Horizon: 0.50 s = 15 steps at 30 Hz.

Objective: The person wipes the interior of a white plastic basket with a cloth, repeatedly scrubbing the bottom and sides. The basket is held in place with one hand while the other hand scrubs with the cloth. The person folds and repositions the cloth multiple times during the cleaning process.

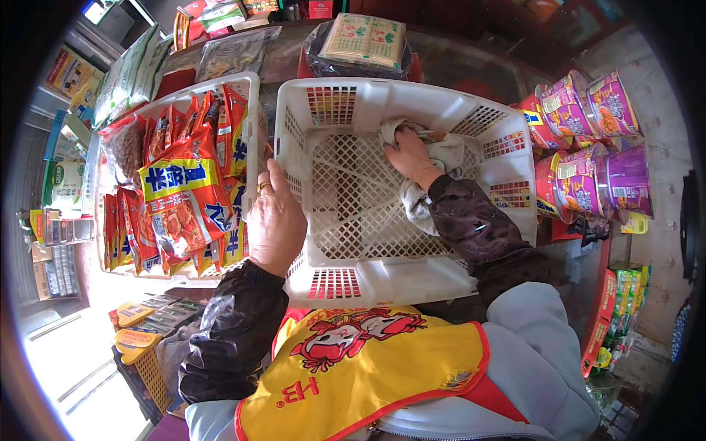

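Note:
In front of me stands a white plastic basket (353, 286) with latticed walls and a grid floor. My right hand (411, 154) is inside it, fingers closed over a greyish-white cloth (422, 212) that lies on the floor toward the far right. Part of the cloth is hidden under my forearm. At the basket's left wall, my left hand (277, 220) grips the rim and wears a ring. Just left of that hand is a second white basket (252, 110), filled with red and yellow packets of instant noodles (182, 193) and a clear bag of small brown items (122, 146).
Cup noodles (573, 171) are stacked beyond the right wall. A pack of flat, pale goods (361, 41) sits behind the basket on a dark bag. White-green sacks (129, 77) stand far left. A yellow crate (149, 375) is low at left.

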Available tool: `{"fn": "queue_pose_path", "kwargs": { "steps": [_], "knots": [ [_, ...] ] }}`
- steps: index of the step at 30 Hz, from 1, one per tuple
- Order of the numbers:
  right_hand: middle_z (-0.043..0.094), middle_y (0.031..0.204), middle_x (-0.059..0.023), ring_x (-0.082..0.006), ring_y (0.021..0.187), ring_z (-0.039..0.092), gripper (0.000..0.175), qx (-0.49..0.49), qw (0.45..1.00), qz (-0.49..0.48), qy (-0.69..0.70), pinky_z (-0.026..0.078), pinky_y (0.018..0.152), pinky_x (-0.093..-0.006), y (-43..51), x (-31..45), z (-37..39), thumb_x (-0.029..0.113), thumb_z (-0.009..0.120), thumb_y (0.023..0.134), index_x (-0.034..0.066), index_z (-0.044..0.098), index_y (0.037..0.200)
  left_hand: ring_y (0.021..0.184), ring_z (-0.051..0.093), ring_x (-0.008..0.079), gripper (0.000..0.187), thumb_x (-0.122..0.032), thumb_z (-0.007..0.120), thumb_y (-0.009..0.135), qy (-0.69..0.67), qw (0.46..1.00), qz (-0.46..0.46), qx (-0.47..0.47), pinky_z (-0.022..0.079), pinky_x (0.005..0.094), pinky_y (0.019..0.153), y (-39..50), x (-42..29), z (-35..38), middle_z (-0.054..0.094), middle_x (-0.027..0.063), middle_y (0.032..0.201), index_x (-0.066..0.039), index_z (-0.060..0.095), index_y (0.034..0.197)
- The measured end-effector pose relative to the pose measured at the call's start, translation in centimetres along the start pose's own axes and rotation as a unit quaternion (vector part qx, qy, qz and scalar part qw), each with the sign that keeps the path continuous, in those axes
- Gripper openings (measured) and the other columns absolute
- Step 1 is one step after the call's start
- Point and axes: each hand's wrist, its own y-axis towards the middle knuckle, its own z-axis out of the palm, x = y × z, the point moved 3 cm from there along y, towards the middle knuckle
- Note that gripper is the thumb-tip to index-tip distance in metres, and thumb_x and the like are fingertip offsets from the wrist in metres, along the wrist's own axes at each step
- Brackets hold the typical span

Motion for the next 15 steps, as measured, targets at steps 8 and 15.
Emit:
{"fn": "queue_pose_path", "kwargs": {
  "steps": [8,15],
  "knots": [
    [0.061,0.088,-0.0264,-0.0438,0.085,0.058,0.027,0.082,0.993,-0.08,-0.021,0.046,0.077,-0.0474,1.5,-2.4,0.9,0.019,0.054,0.077,-0.0061,0.061,0.083,0.086,0.062,0.0406,0.06,0.003,0.046,0.076,0.003,1.0,0.011,-0.007,0.052,0.042,0.073,-0.1,0.0,0.2,0.048,0.0372,0.117,0.014,0.027,0.131],
    [0.061,0.088,-0.0239,-0.0396,0.083,0.06,0.027,0.113,0.972,0.11,0.175,0.048,0.074,-0.0475,2.2,-1.2,-0.1,0.023,0.055,0.079,-0.0031,0.063,0.079,0.086,0.061,0.0412,0.059,0.002,0.046,0.076,-0.001,0.999,-0.017,0.028,0.052,0.043,0.072,0.2,-0.1,-0.5,0.048,0.0348,0.117,0.013,0.028,0.131]
  ]
}}
